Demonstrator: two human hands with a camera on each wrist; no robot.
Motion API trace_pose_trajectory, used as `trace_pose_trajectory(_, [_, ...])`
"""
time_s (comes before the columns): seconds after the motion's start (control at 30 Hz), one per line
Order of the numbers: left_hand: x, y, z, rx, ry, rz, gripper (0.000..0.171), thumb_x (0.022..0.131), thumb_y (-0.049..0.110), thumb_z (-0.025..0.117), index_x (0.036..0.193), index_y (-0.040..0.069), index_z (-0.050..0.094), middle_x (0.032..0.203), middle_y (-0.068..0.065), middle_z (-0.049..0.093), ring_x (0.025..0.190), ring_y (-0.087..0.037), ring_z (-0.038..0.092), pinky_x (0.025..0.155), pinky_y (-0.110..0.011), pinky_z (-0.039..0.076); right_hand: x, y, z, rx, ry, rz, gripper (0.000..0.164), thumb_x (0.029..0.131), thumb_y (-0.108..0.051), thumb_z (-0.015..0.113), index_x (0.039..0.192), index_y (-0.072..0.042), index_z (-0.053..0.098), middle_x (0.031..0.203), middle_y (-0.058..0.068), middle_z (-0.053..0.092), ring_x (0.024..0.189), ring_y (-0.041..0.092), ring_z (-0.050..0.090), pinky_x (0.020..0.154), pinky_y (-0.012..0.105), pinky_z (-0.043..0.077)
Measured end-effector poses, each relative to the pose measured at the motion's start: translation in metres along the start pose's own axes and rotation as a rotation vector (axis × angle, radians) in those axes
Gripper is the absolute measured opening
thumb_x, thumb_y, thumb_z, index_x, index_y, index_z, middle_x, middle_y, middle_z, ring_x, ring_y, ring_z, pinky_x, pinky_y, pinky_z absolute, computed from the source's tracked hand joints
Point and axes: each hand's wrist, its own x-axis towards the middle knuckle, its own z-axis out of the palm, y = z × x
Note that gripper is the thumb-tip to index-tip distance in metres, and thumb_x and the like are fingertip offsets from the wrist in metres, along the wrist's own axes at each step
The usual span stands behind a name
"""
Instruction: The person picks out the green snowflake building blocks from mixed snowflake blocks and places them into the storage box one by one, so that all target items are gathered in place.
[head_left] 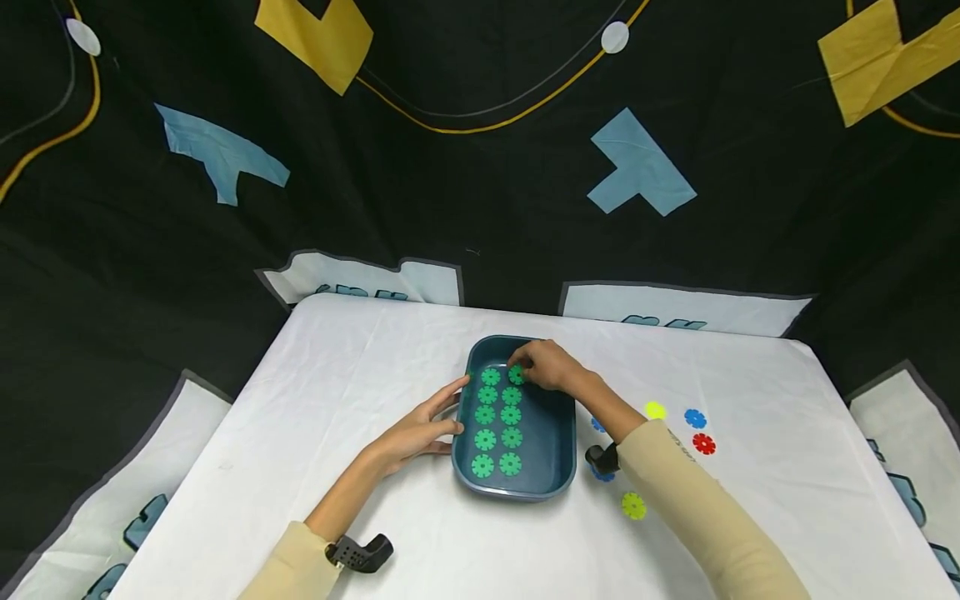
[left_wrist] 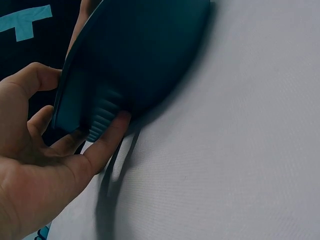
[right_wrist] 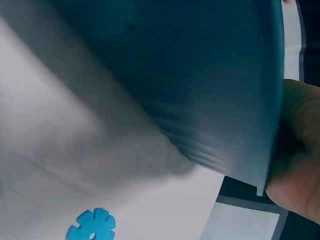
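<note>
A dark teal plastic tray (head_left: 543,450) lies on a white-covered table. Inside it, green notched plastic discs (head_left: 484,439) form two columns on the left side. My left hand (head_left: 416,429) is at the tray's left side with fingers spread; its fingertips touch the rim and the ribbed outer wall in the left wrist view. Over the far part of the tray, my right hand (head_left: 551,365) pinches a green disc (head_left: 517,374) at the top of the right column. In the right wrist view the tray wall hides the fingertips.
Right of the tray lie loose discs: a red disc (head_left: 703,443), a blue disc (head_left: 695,418), a yellow disc (head_left: 656,410) and a yellow-green disc (head_left: 633,505). More blue discs are partly covered by the right forearm. A black cloth (head_left: 480,217) hangs behind the table.
</note>
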Motion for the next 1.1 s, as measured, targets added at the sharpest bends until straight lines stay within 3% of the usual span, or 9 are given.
trace_pose_trajectory(0.1, [0.0,0.0,0.0,0.007,0.003,0.0,0.077,0.093,0.009,0.061,0.158,0.036,0.029,0.165,-0.013,0.013,0.141,-0.039,0.034,0.094,-0.05,0.051,0.002,0.0,0.004,-0.052,0.028,-0.005,0.023,0.092,-0.002,0.067,0.114,-0.006,0.075,0.082,0.003,0.065,0.066,0.015,0.052,0.066,0.03,0.046])
trace_pose_trajectory(0.3, [-0.002,0.0,-0.001,0.015,0.005,-0.001,0.078,0.094,0.009,0.061,0.159,0.034,0.027,0.164,-0.012,0.014,0.14,-0.039,0.035,0.095,-0.05,0.05,0.004,-0.003,0.009,-0.115,0.061,0.02,0.024,0.091,-0.007,0.072,0.115,-0.005,0.075,0.095,0.008,0.072,0.079,0.017,0.063,0.075,0.034,0.053])
trace_pose_trajectory(0.57, [-0.002,0.001,0.0,0.012,-0.007,-0.001,0.078,0.094,0.01,0.061,0.159,0.033,0.026,0.164,-0.012,0.014,0.139,-0.039,0.037,0.095,-0.05,0.05,0.003,-0.005,0.011,-0.121,0.072,0.063,0.028,0.089,-0.012,0.076,0.117,-0.005,0.074,0.098,0.009,0.072,0.086,0.02,0.066,0.077,0.036,0.054])
trace_pose_trajectory(0.9, [-0.002,0.001,0.0,0.019,-0.008,-0.001,0.077,0.094,0.009,0.06,0.159,0.033,0.026,0.164,-0.013,0.014,0.138,-0.039,0.038,0.095,-0.05,0.05,-0.006,-0.005,0.006,-0.026,0.124,0.01,0.027,0.091,-0.012,0.074,0.115,-0.003,0.074,0.093,0.009,0.071,0.079,0.018,0.063,0.067,0.031,0.053])
trace_pose_trajectory(1.1, [-0.002,-0.001,0.0,0.018,0.0,0.0,0.077,0.094,0.008,0.06,0.158,0.034,0.027,0.164,-0.013,0.015,0.138,-0.039,0.039,0.094,-0.049,0.051,-0.024,-0.005,-0.006,0.071,0.141,-0.021,0.027,0.091,-0.013,0.073,0.117,-0.003,0.073,0.088,0.004,0.068,0.073,0.016,0.06,0.062,0.028,0.051])
